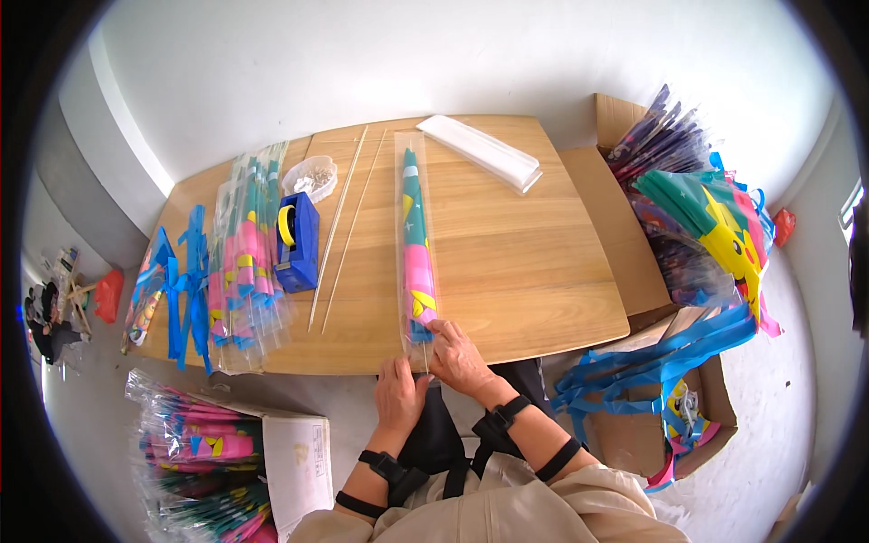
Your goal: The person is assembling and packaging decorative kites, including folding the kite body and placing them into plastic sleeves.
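Both hands at near table edge, working the open bottom end of a long clear sleeve. Left hand [399,391] pinches the sleeve mouth from below, fingers closed on the plastic. Right hand [458,356] grips the same end from the right, fingertips on the lower tip of the folded kite [416,249] inside. The kite, teal, pink and yellow, lies lengthwise in the clear sleeve [399,176] on the wooden table [516,262], running away from the person.

Step, as I judge it: bagging, kite seated in the sleeve, end being closed. Next move likely needs the flap folded flat and held while tape goes on.

Further left: two thin wooden sticks [337,226], blue tape dispenser [298,240], pile of bagged kites [244,262], blue tails [192,281]. Far edge: white plastic tray [480,149]. Right: cardboard box of unpacked kites [697,208].
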The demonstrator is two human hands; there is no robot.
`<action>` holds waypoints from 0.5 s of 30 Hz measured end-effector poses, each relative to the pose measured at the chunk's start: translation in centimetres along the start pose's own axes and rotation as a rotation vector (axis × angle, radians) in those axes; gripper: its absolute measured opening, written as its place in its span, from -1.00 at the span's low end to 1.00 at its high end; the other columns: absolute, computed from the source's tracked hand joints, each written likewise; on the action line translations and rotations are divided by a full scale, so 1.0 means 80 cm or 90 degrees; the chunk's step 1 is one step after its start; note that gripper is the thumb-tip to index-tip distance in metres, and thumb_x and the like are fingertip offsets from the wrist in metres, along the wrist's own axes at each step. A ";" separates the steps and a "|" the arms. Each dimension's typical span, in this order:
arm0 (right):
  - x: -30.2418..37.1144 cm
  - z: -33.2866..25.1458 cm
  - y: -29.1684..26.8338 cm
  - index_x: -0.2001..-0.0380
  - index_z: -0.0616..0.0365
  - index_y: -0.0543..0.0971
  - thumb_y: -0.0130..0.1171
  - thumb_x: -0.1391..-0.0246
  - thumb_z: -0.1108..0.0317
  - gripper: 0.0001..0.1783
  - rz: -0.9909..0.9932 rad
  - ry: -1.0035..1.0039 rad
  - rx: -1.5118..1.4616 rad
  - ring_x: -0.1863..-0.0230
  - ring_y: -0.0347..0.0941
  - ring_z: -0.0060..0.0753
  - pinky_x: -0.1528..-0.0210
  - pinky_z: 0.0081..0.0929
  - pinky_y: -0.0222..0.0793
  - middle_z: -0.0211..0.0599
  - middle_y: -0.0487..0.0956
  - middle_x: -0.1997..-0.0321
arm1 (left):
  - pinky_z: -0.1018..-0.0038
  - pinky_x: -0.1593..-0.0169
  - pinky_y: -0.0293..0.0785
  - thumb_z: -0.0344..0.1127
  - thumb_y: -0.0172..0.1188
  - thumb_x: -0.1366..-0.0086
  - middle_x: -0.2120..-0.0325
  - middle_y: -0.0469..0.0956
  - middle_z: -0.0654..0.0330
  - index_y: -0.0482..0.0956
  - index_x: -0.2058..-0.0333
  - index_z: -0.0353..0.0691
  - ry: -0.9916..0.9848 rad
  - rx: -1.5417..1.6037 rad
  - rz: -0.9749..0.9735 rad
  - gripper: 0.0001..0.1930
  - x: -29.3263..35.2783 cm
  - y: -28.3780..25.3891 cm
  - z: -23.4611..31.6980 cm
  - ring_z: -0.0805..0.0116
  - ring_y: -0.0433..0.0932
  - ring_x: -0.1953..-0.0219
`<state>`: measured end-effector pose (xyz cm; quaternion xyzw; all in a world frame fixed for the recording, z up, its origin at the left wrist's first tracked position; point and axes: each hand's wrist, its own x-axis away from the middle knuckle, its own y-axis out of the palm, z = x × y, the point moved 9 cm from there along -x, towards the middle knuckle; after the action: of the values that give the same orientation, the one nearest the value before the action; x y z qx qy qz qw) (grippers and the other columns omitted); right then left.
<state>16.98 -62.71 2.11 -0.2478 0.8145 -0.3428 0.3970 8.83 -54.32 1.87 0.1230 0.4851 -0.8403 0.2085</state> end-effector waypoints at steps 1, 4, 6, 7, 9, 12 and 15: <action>0.001 0.004 0.001 0.27 0.47 0.50 0.20 0.17 0.42 -0.64 0.002 0.009 -0.014 -0.06 0.32 0.03 -0.09 -0.21 0.34 0.05 0.41 -0.04 | 0.15 0.20 0.44 -0.31 0.35 -0.05 0.28 0.43 -0.06 0.36 0.05 -0.35 -0.004 -0.008 -0.004 -0.48 -0.008 0.002 -0.001 -0.12 0.45 0.21; 0.003 0.007 0.000 0.20 0.45 0.50 0.21 0.17 0.40 -0.58 0.011 0.023 -0.040 -0.06 0.33 0.01 -0.08 -0.20 0.34 0.02 0.39 -0.06 | 0.13 0.16 0.43 -0.35 0.36 -0.04 0.24 0.46 -0.09 0.32 -0.04 -0.35 -0.012 -0.019 -0.011 -0.40 -0.030 0.007 -0.003 -0.13 0.46 0.17; -0.003 0.012 -0.009 0.16 0.41 0.49 0.22 0.16 0.39 -0.55 0.022 0.016 -0.033 -0.07 0.33 0.00 -0.07 -0.19 0.34 -0.01 0.39 -0.08 | 0.13 0.16 0.45 -0.38 0.36 -0.03 0.24 0.48 -0.10 0.30 -0.08 -0.36 -0.002 -0.020 -0.018 -0.37 -0.044 0.014 -0.002 -0.13 0.48 0.18; -0.010 0.009 -0.016 0.22 0.40 0.48 0.19 0.16 0.44 -0.63 0.034 0.009 -0.018 -0.03 0.35 0.04 -0.06 -0.18 0.35 0.01 0.41 -0.04 | 0.15 0.18 0.46 -0.40 0.35 -0.03 0.25 0.49 -0.10 0.29 -0.09 -0.37 0.006 -0.024 -0.021 -0.36 -0.049 0.018 -0.004 -0.13 0.50 0.20; -0.025 0.009 -0.034 0.36 0.38 0.46 0.13 0.16 0.55 -0.79 0.057 -0.004 0.009 0.04 0.40 0.10 -0.03 -0.17 0.37 0.05 0.46 0.04 | 0.19 0.22 0.49 -0.43 0.34 -0.05 0.29 0.52 -0.09 0.27 -0.11 -0.40 -0.039 0.035 -0.045 -0.36 -0.063 0.028 -0.015 -0.09 0.54 0.27; -0.025 0.039 -0.039 0.35 0.31 0.48 0.12 0.19 0.59 -0.78 0.057 0.052 0.026 0.04 0.40 0.07 0.00 -0.18 0.38 -0.02 0.48 0.07 | 0.30 0.26 0.56 -0.47 0.30 -0.10 0.34 0.57 -0.06 0.26 -0.11 -0.47 -0.214 0.293 -0.084 -0.39 -0.066 0.061 -0.049 0.02 0.60 0.36; -0.011 0.039 -0.045 0.36 0.22 0.50 0.12 0.06 0.53 -0.87 0.034 0.178 -0.173 0.14 0.45 0.01 0.10 -0.21 0.42 -0.10 0.52 0.18 | 0.38 0.17 0.63 -0.36 0.19 -0.29 0.31 0.59 -0.07 0.32 0.01 -0.55 -0.436 0.686 -0.084 -0.59 -0.038 0.074 -0.075 0.14 0.66 0.32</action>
<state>20.50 -65.57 3.79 -0.2274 0.9068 -0.2505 0.2516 14.32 -51.03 -4.43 -0.0949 -0.0929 -0.9690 0.2082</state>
